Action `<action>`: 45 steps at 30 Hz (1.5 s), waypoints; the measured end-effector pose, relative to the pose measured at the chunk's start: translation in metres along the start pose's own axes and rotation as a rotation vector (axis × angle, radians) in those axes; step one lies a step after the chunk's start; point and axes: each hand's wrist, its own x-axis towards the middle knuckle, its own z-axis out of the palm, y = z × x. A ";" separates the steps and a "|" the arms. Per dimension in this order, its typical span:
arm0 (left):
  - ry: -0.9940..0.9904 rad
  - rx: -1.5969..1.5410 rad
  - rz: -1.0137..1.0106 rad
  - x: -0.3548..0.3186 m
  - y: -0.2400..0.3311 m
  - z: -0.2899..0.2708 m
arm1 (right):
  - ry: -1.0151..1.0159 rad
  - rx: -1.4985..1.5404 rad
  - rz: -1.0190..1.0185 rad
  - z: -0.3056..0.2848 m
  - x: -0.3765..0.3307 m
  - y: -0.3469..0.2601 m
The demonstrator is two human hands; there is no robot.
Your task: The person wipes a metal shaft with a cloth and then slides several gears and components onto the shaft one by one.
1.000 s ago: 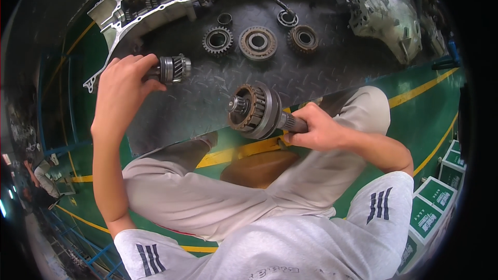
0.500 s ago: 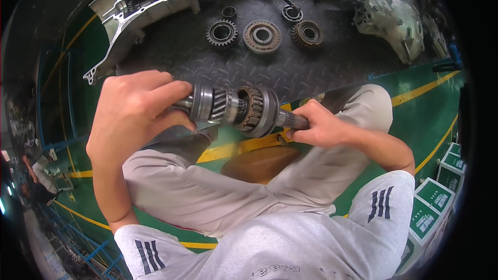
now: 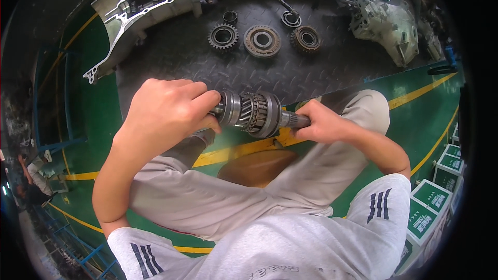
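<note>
A metal gear shaft (image 3: 268,115) lies level between my hands, above my lap and just short of the bench edge. My left hand (image 3: 174,116) is closed round its left end, by a smooth grooved ring; the fingers cover that end. My right hand (image 3: 322,122) wraps the thin splined end on the right. Between them, a helical gear (image 3: 246,112) sits against a toothed ring and a wide grooved collar.
On the dark checkered bench (image 3: 181,62) rest a toothed gear (image 3: 223,37), a broad geared ring (image 3: 262,52), a brownish gear (image 3: 305,48) and a bearing (image 3: 291,19). An open housing (image 3: 150,8) stands left, another casing (image 3: 389,28) right. Green boxes (image 3: 433,197) stand at right.
My left hand has moved right, carrying the helical gear and smooth ring along the shaft. The space between the helical gear and the toothed ring has closed. My right hand stays nearly in place.
</note>
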 end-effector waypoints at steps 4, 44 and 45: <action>0.161 -0.073 0.006 0.003 0.004 0.026 | 0.087 -0.222 0.234 -0.042 -0.033 -0.040; 0.615 -1.399 -0.508 0.027 0.002 0.116 | 0.442 -1.103 -0.297 -0.085 0.014 -0.283; 0.612 -1.420 -0.464 0.035 0.002 0.119 | 0.491 -1.064 -0.308 -0.084 0.003 -0.285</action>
